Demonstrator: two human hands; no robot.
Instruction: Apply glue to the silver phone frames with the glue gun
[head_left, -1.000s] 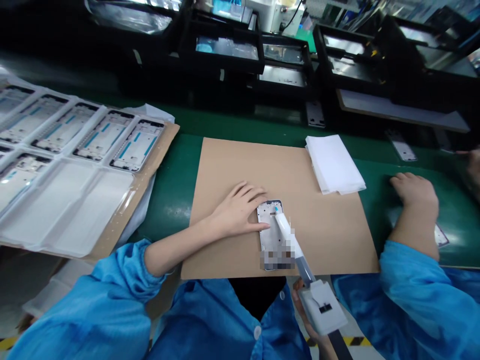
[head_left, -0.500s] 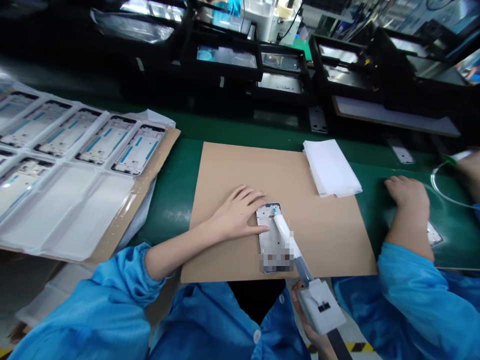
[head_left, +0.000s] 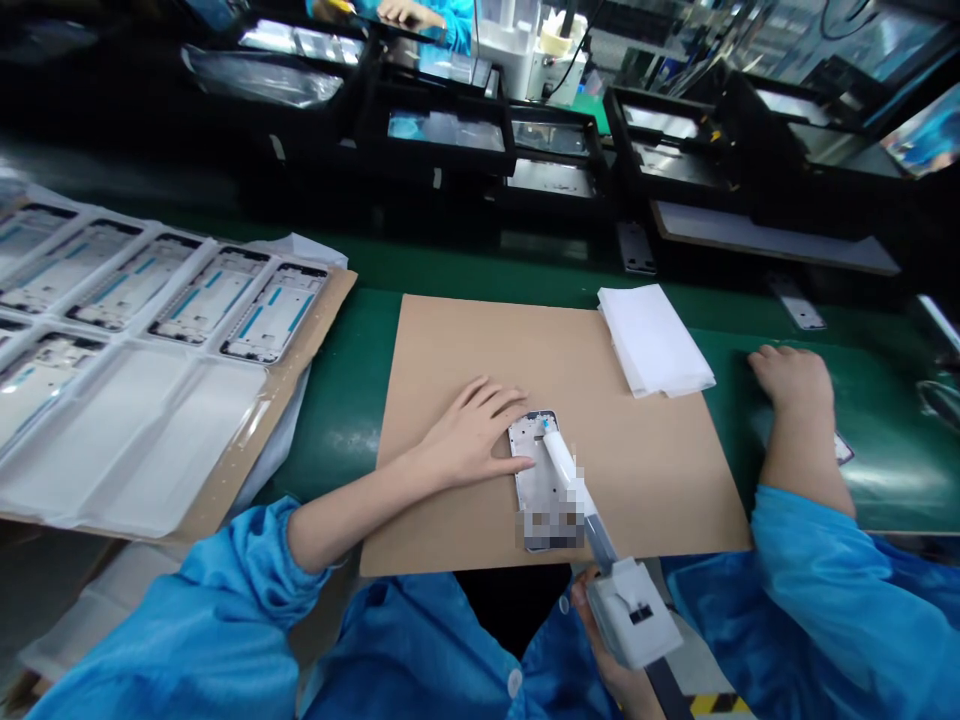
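A pale phone frame (head_left: pixel 530 480) lies on the brown cardboard sheet (head_left: pixel 465 340), its lower end pixelated. My left hand (head_left: pixel 472 440) rests flat at the frame's left side with fingers stretched; the thumb reaches over that edge and the index finger is by the upper left corner. My right hand (head_left: pixel 596 630), low in the view, is wrapped round a white wand-like tool (head_left: pixel 561 458) with a grey box-shaped body (head_left: pixel 634 612), which hides part of the fingers. The tool's blue tip meets the upper part of the frame; whether it presses there I cannot tell.
At left, a white tray (head_left: pixel 135 430) holds several phone frames with blue strips. A folded white cloth or paper (head_left: pixel 656 340) lies at the sheet's upper right corner. A co-worker's hand (head_left: pixel 795 378) is on the green bench at right. Black fixtures (head_left: pixel 442 130) line the back.
The view has shifted slightly. My hands, the tool and the phone frame keep their places relative to each other. At far right, a co-worker's other hand has gone out of view.
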